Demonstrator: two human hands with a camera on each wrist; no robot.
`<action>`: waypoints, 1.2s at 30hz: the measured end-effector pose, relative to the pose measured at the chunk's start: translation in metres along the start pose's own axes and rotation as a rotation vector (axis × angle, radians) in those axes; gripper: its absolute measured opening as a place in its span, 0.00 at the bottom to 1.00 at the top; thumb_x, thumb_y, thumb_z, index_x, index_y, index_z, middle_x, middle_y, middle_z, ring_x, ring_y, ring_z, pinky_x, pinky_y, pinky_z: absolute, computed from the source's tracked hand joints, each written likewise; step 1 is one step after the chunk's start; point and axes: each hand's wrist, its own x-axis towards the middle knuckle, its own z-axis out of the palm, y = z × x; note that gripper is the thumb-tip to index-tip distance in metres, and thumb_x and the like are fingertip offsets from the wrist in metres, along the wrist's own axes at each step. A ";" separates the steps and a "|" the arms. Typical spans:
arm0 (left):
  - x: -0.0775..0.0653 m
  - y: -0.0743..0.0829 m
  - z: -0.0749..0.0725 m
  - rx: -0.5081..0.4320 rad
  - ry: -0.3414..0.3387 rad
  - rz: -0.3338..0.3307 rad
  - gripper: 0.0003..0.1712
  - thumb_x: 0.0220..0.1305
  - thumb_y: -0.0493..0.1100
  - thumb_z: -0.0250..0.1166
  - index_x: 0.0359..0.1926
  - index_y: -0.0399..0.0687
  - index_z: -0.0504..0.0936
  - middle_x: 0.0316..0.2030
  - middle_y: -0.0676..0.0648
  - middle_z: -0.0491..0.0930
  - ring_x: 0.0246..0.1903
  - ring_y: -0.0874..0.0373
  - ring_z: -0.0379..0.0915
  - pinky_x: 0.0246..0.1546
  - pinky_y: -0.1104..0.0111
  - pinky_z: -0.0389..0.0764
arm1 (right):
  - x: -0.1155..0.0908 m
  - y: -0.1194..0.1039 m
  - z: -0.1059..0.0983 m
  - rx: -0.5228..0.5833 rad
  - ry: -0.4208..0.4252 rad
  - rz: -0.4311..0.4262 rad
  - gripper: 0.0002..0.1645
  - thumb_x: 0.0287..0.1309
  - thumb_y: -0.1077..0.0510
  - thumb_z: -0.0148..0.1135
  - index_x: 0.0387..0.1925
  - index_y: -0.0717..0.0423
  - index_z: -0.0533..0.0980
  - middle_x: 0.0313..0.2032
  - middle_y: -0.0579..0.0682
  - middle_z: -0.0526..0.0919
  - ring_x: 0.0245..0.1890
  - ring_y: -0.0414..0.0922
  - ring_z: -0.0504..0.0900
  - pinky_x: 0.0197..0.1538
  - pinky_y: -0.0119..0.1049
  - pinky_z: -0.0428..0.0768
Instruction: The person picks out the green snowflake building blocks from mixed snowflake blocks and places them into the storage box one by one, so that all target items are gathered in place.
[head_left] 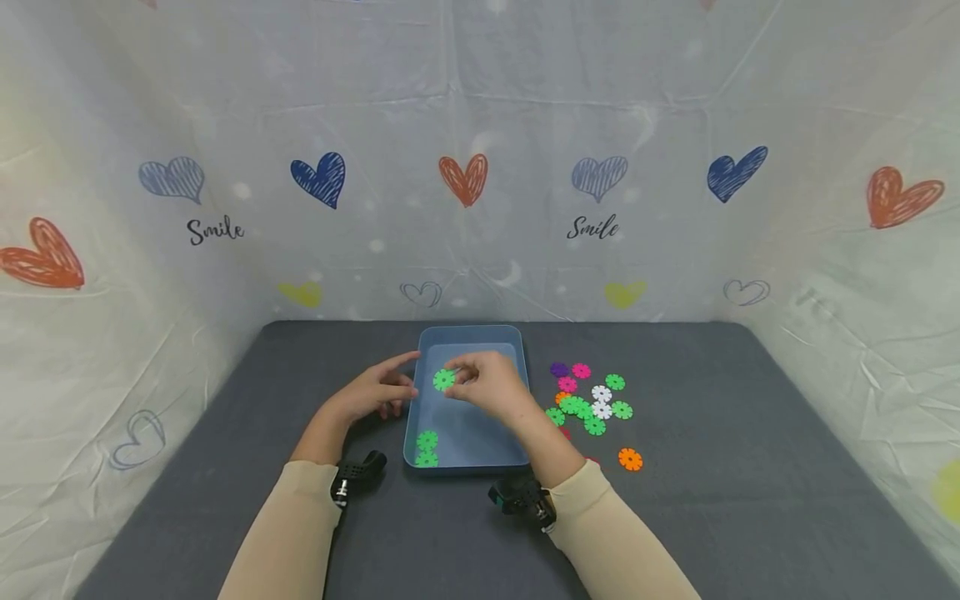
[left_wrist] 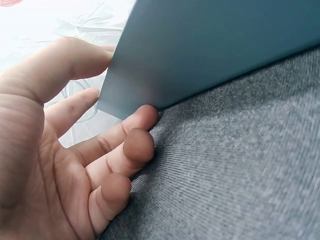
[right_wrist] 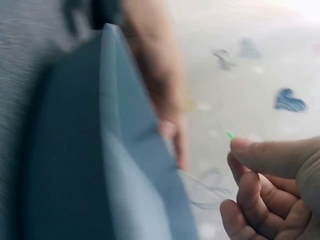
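My right hand (head_left: 491, 385) pinches a green notched plastic disc (head_left: 443, 379) between thumb and fingertips over the blue tray (head_left: 472, 457). In the right wrist view, only a thin green edge of that disc (right_wrist: 229, 135) shows past the thumb. Two more green notched discs (head_left: 427, 448) lie in the tray's near left corner. My left hand (head_left: 377, 389) is at the tray's left side, thumb and index fingertips right at the rim. In the left wrist view, its other fingers (left_wrist: 115, 192) bend loosely beside the tray wall (left_wrist: 200, 55), on the grey cloth.
Right of the tray lies a loose group of notched discs (head_left: 583, 408) in green, white, pink, purple and orange. A single orange disc (head_left: 630, 459) sits apart, nearer the front. A pale curtain (head_left: 525, 250) printed with hearts hangs behind the dark grey table (head_left: 712, 500).
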 end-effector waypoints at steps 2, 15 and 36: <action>0.000 0.000 0.000 0.001 -0.001 0.000 0.43 0.71 0.38 0.66 0.80 0.43 0.55 0.47 0.37 0.80 0.29 0.48 0.76 0.28 0.60 0.76 | 0.001 0.002 0.012 -0.034 0.009 0.009 0.19 0.57 0.59 0.77 0.51 0.54 0.86 0.31 0.42 0.86 0.31 0.39 0.82 0.34 0.36 0.79; 0.003 -0.001 0.001 -0.003 -0.025 0.032 0.44 0.71 0.37 0.66 0.80 0.41 0.54 0.46 0.37 0.81 0.29 0.48 0.76 0.28 0.58 0.76 | 0.001 0.024 0.058 -0.236 -0.021 0.009 0.17 0.61 0.61 0.72 0.52 0.60 0.86 0.24 0.41 0.80 0.22 0.37 0.72 0.29 0.33 0.71; 0.002 -0.001 -0.001 0.016 -0.022 0.013 0.43 0.72 0.38 0.65 0.80 0.42 0.54 0.48 0.36 0.81 0.29 0.49 0.76 0.28 0.59 0.76 | 0.001 0.010 0.014 -0.144 -0.170 -0.047 0.20 0.70 0.59 0.64 0.60 0.60 0.81 0.38 0.46 0.84 0.27 0.40 0.75 0.30 0.34 0.73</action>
